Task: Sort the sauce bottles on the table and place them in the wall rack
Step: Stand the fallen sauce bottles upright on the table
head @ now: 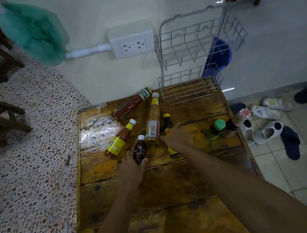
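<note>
right hand (178, 136) hides slim bottle's (167, 126) middle | labels unreadable

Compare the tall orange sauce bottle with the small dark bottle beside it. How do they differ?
The tall orange sauce bottle is longer and paler; the small dark bottle is short and nearly black. The left hand holds the dark one; the orange one lies free. Both have white caps.

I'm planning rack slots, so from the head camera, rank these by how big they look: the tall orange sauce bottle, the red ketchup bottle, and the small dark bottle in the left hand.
1. Tall orange sauce bottle
2. Red ketchup bottle, close behind
3. Small dark bottle, clearly smallest
</note>
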A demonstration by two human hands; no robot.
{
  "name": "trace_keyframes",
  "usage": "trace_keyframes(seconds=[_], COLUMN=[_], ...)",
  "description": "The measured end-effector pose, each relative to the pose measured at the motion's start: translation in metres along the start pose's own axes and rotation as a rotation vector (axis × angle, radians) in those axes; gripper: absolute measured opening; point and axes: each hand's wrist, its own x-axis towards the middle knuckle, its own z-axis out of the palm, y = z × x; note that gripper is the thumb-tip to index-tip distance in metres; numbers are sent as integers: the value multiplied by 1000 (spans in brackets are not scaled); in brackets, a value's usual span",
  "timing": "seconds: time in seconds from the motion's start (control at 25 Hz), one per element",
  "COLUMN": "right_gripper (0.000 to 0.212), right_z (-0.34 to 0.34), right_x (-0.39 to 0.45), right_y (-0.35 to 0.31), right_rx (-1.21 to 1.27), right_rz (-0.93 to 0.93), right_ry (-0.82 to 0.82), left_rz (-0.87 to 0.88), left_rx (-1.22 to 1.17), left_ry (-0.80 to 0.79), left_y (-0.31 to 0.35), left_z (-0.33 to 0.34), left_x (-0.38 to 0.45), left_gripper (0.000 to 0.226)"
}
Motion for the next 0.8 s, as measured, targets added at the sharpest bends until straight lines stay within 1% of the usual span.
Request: trace_keyframes(seconds=[0.08,0.2,0.28,0.4,0.44,0.56,0.68,0.8], right_gripper=[77,66,61,65,65,60,53,54], right_z=[7,4,1,4,4,-6,-25,-48], right_x=[2,-6,-22,-55,-67,-98,-122,-132], right_y=[0,12,27,55,65,98,139,178], right_rx=[-45,18,71,186,209,268,355,439], right_rz=[30,28,-17,-100,-127,-184,-210,-155], right_ry=[18,32,23,17,21,67,173,312], left_rz=[23,68,78,25,38,155,261,333], left_rx=[-22,-80,-169,-238,-261,-393,-487,-508], left_ry=[-58,-56,-70,-99,-95,-113,-165,-137], left_y=[-7,-9,-10,-16,-15,19,75,130], left_z=[0,-4,-7,4,9,17,29,54], left_x=[8,4,-11,-35,-43,-67,-86,-100], left_gripper=[74,68,65,42,37,38,42,51])
